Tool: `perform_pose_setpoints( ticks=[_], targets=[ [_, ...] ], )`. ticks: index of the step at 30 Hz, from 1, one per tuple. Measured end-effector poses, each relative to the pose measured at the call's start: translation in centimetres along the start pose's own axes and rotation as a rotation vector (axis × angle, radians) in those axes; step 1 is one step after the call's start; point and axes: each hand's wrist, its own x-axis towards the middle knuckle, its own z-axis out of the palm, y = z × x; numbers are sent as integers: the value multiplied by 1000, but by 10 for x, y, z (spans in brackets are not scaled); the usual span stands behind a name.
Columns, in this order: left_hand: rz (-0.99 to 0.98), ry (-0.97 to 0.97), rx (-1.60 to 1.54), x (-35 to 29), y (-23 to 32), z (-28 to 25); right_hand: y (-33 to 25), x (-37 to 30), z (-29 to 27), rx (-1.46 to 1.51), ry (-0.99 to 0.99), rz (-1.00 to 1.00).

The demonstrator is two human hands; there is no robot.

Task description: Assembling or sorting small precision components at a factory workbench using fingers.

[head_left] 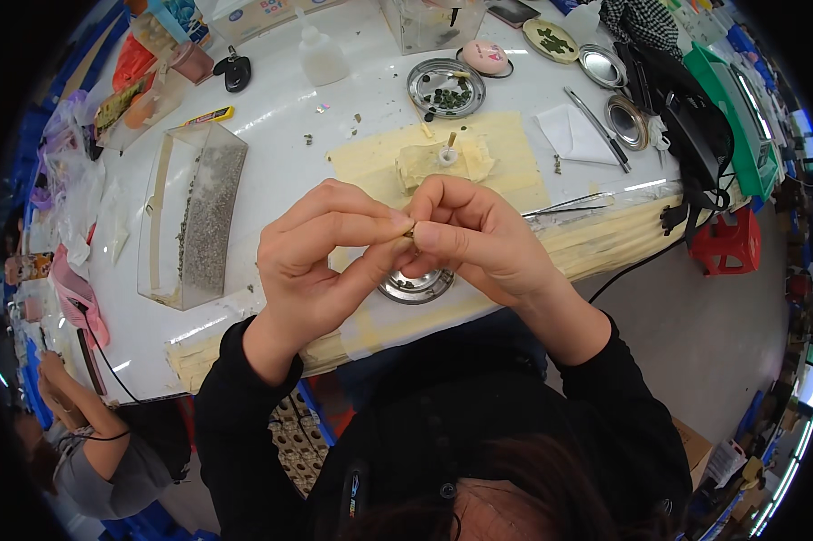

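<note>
Small piece [410, 233] is at mid-frame, pinched btwn my fingertips. L hand [327, 242]: thumb + index closed on it, other fingers curled. R hand [483, 233]: same pinch from the other side; fingers hide most of it, so can't tell its shape. This one looks unfinished to me. Small bits lie in the metal dish [432, 290] just below my hands, more in the round tray [410, 88], upper ctr; can't tell which are done and which are left.

White worktop [276, 135] w/ yellowish sheet [519, 149] at ctr, tweezers [569, 206] right of my hands, clear box [156, 261] of grey grains at L, squeeze bottle [324, 61] up top. Room: red stool [735, 242] on grey floor [668, 279], R side; co-worker [123, 469] lower L.
</note>
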Motion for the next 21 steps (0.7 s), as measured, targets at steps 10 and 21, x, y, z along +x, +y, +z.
perform_pose_setpoints(
  ticks=[10, 21],
  targets=[
    [32, -6, 124, 1, 2, 1, 5, 0, -2, -199, -20, -222],
    [41, 9, 173, -1, 1, 1, 10, -2, 0, -372, -5, -351]
  ],
)
